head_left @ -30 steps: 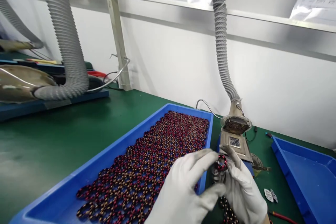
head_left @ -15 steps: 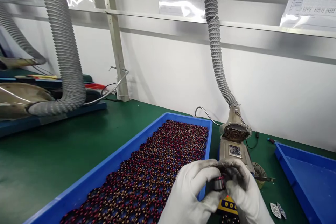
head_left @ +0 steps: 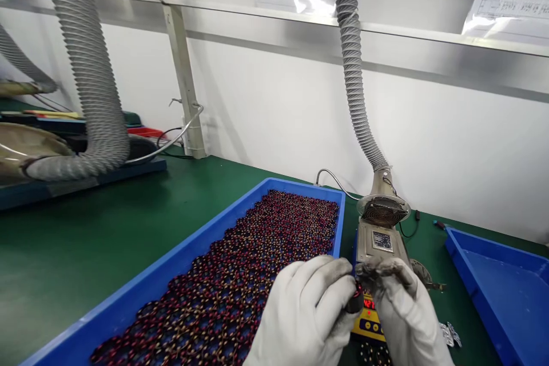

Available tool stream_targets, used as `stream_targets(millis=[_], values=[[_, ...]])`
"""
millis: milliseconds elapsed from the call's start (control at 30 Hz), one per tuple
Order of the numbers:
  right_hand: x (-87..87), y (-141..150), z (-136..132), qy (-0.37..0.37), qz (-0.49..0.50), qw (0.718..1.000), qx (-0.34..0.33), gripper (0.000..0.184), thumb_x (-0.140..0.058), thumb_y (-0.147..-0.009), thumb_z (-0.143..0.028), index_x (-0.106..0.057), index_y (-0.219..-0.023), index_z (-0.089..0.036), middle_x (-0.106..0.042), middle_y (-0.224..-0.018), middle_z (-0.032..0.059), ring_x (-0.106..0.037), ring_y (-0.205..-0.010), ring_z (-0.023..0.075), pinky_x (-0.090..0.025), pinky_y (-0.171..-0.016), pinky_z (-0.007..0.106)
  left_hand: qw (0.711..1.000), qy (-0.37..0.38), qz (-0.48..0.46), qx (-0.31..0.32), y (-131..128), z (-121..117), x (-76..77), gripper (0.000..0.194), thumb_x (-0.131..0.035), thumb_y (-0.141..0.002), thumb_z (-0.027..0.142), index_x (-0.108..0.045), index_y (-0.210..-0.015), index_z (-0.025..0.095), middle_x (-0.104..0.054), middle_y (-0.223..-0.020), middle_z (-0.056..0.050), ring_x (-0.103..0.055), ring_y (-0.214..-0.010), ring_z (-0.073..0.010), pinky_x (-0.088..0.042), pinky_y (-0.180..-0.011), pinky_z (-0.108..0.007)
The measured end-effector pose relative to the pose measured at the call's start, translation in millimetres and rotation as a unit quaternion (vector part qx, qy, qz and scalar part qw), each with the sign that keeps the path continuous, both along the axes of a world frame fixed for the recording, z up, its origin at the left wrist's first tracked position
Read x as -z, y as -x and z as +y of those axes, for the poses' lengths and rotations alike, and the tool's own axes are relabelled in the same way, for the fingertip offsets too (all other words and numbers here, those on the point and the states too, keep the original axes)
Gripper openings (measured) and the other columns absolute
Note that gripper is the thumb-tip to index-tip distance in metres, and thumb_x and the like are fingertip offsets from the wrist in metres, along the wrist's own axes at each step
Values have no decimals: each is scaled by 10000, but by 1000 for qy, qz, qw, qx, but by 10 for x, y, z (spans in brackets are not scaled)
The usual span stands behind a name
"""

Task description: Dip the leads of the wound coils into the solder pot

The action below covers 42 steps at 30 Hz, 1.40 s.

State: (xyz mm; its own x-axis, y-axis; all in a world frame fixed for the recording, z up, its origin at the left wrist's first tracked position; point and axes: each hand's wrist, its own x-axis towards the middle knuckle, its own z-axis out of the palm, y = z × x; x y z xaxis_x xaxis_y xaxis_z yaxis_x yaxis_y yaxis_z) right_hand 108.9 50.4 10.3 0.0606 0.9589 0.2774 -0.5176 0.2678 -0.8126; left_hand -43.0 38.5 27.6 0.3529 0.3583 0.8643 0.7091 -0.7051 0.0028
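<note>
My left hand (head_left: 306, 309), in a white glove, is closed on a small dark ring-shaped coil (head_left: 355, 299) with a red tint, largely covered by the fingers. Close beside it, my right hand (head_left: 398, 297) has its blackened glove fingertips pinched together near the coil's upper side; what lies between them is hidden. Both hands are above the near end of a metal-topped solder pot (head_left: 368, 243), whose yellow panel (head_left: 366, 327) shows red digits. To the left lies a long blue tray (head_left: 189, 246) filled with similar wire-wound rings.
A grey hose (head_left: 354, 63) runs down to a round metal fume hood (head_left: 384, 210) behind the pot. A second blue tray (head_left: 493, 280) lies at right, with crumpled silvery pieces (head_left: 449, 334) beside it. A round container (head_left: 422, 271) sits behind my right hand. More coils (head_left: 375, 354) lie below the panel.
My hands have moved slightly apart, the left one shifting left with the coil turned in its fingers. The panel's red digits have come into sight. The whole view has tilted slightly downward.
</note>
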Motion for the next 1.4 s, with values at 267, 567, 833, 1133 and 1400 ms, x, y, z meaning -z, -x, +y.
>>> stream_targets(millis=[267,567,833,1133,1400], values=[[52,249,-73,65,29,995,-70,304,-777,-565,-301,-661,-818,-180,-675,-791,58,-628,-732,200,-499,-732,339,986,126,-88,61,-49,-11,77,510,-487,-608,11,-489,-1074,218,-602,-1058,-41,-562,-959,-174,-482,-803,-295],[243,129,9,86,9,993,-80,321,-821,-491,-257,-662,-759,-180,-671,-724,38,-621,-669,176,-505,-663,299,856,286,-320,289,34,65,20,192,-539,-698,130,-686,-762,237,-689,-826,-11,-628,-804,-163,-494,-734,-205],[290,194,6,80,49,987,-129,333,-801,-516,-350,-658,-785,-214,-653,-767,40,-613,-749,201,-486,-759,358,855,378,-291,205,30,-23,-44,533,-710,-462,25,-669,-921,293,-631,-1066,-8,-559,-997,-212,-423,-911,-289],[157,227,-69,89,52,983,-149,328,-812,-513,-228,-665,-803,-196,-671,-774,45,-620,-750,208,-479,-767,362,822,311,-359,315,86,47,-30,88,-624,-702,239,-711,-708,246,-701,-796,-23,-622,-830,-189,-498,-745,-238],[79,252,-212,138,138,963,-187,279,-737,-626,-327,-665,-876,-224,-678,-910,44,-625,-841,193,-496,-773,331,888,316,-272,196,77,-12,-2,475,-693,-580,67,-640,-983,314,-619,-1099,-5,-555,-1016,-197,-436,-904,-304]])
